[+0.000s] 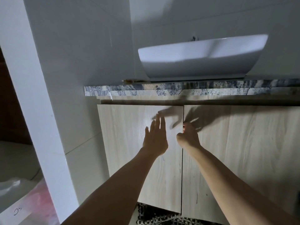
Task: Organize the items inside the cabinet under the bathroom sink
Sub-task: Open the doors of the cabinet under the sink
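The cabinet under the sink has two pale wood-grain doors, both closed. My left hand [155,137] is stretched out with straight fingers in front of the left door [129,151], close to its upper right part. My right hand [189,135] has its fingers curled at the seam between the doors, hooked on the inner edge of the right door [243,151]. Nothing inside the cabinet is visible.
A white vessel sink [199,57] stands on a speckled granite countertop [178,90] above the doors. A white wall and door frame [32,95] rise at the left. A black-and-white woven mat [155,216] lies on the floor below the doors.
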